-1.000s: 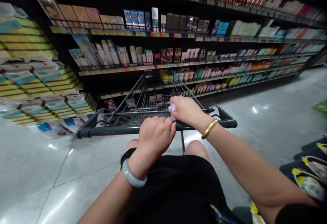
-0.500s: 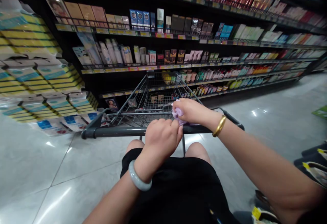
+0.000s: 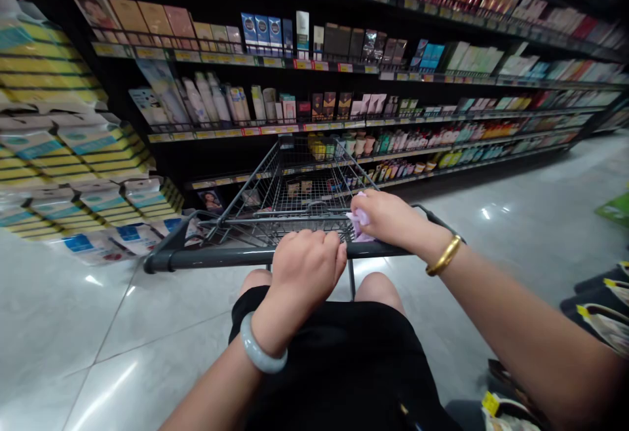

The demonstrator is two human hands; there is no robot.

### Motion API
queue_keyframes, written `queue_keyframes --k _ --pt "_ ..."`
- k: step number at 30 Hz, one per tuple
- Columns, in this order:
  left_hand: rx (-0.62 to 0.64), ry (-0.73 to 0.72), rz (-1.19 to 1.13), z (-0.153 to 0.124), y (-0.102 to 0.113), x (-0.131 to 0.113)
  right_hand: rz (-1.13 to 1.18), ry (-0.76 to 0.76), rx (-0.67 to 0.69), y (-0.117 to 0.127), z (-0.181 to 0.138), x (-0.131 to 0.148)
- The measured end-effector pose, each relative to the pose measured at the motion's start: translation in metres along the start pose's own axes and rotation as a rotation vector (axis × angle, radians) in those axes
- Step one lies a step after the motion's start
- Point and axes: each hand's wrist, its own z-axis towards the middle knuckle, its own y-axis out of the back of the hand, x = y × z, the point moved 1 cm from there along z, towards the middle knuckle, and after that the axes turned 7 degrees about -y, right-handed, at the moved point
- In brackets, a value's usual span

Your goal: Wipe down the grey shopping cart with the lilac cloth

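Observation:
A shopping cart [image 3: 314,192] stands right in front of me, its wire basket facing the shelves. My left hand [image 3: 307,267] is closed around the middle of the cart's dark handlebar [image 3: 211,259]; a pale bangle [image 3: 260,346] circles that wrist. To its right, my right hand [image 3: 388,220] is closed on a crumpled lilac cloth [image 3: 360,218], just above the bar. A gold bracelet [image 3: 443,255] sits on the right wrist. Whether the cloth touches the bar is hard to see, and the right fingertips are partly hidden.
Long shelves [image 3: 216,133] of boxes and bottles run across ahead and off to the right. Stacked yellow striped packages [image 3: 93,149] stand close on the left. Dark containers with yellow tags [image 3: 491,403] are at the lower right. Glossy tiled floor [image 3: 59,313] lies around the cart.
My right hand has moved right along the handlebar with the lilac cloth, away from my left hand. The left hand keeps its grip on the bar. The view has shifted slightly.

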Motion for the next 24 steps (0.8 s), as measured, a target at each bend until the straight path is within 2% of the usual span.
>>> queue_keyframes --k 2,5,8,11,14,16,19,21,24 --pt "0.001 0.0 0.004 0.0 0.0 0.0 -0.011 -0.022 0.01 -0.002 -0.003 -0.005" --pt "-0.003 -0.003 0.003 0.0 0.0 0.0 -0.109 -0.165 0.083 -0.003 -0.008 -0.032" --pt "-0.008 0.001 0.009 0.001 -0.001 0.0 -0.141 -0.231 0.046 0.002 -0.018 -0.04" --pt "-0.022 0.005 0.029 0.001 -0.001 0.0 -0.011 -0.12 -0.129 0.008 -0.038 -0.005" --pt "-0.026 -0.002 0.044 0.0 -0.002 0.0 0.156 -0.059 -0.422 0.005 -0.064 0.042" --pt "-0.022 -0.01 0.037 -0.001 -0.003 0.001 0.236 -0.002 -0.607 -0.004 -0.081 0.061" --pt "-0.018 -0.013 0.027 -0.001 -0.003 0.0 0.235 0.055 -0.817 -0.023 -0.098 0.063" --pt "-0.019 -0.012 0.033 0.0 -0.002 0.0 0.23 -0.02 -0.882 -0.031 -0.101 0.052" --pt "-0.019 -0.009 0.045 0.002 -0.001 0.0 0.316 -0.182 -0.898 -0.029 -0.097 0.039"
